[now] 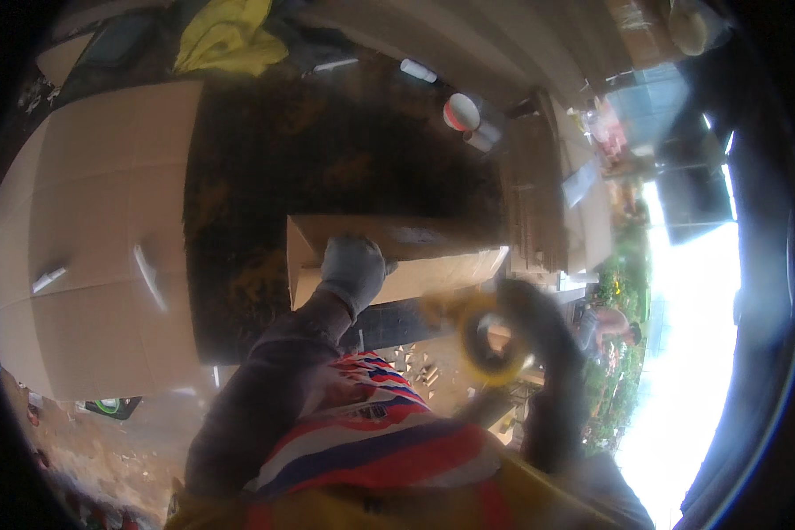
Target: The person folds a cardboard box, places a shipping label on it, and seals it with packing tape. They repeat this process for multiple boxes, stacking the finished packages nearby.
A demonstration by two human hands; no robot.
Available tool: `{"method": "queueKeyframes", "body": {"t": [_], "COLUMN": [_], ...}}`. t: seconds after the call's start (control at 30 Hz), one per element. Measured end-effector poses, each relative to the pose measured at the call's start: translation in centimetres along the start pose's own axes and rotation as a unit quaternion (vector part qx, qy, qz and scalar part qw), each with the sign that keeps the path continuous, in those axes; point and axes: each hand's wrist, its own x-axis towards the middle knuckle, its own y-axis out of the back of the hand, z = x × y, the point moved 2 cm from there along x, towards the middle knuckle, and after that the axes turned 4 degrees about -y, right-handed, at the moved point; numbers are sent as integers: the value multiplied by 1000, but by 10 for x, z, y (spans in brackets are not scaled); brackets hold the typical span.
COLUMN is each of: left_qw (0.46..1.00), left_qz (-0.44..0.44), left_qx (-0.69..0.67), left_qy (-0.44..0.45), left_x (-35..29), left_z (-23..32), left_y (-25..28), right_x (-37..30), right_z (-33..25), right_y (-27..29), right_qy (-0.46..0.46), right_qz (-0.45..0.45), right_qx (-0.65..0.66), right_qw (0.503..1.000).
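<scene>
Head view shows the left hand (352, 265), gloved in grey, pressed flat with its fingers together on top of a small cardboard box (397, 256) that lies on the dark mottled surface (327, 150); by the look of it the palm bears down to keep the flaps shut and the box from sliding. The right hand (539, 322) is blurred with motion, so I cannot tell how its fingers lie, though it seems closed around a yellowish roll of tape (486, 340) held just off the box's near right corner (close enough to meet the seam that the other hand pins). The box sits near the surface's front edge, within easy reach of both arms. To the left a large flat carton (88, 238) rests on the same surface. Beyond the box stands a stack of flattened cardboard (534, 203), with a small red-and-white cup (461, 112) near it.
</scene>
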Motion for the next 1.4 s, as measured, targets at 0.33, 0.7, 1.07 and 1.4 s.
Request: {"method": "queueKeyframes", "body": {"t": [0.33, 0.7, 1.07, 1.4], "left_qw": [904, 930, 899, 971], "left_qz": [-315, -233, -413, 33], "left_qx": [-268, -220, -125, 4], "left_qy": [-110, -177, -75, -235], "left_x": [60, 166, 174, 100], "left_z": [-24, 42, 84, 95], "left_y": [-17, -66, -72, -85], "right_x": [51, 54, 62, -91], "right_z": [4, 44, 46, 157], "right_y": [-123, -164, -155, -79], "right_qy": [-16, -93, -17, -183], "right_qz": [-153, -180, -189, -36], "right_qx": [-118, -14, -3, 195], "right_qw": [981, 979, 982, 963]}}
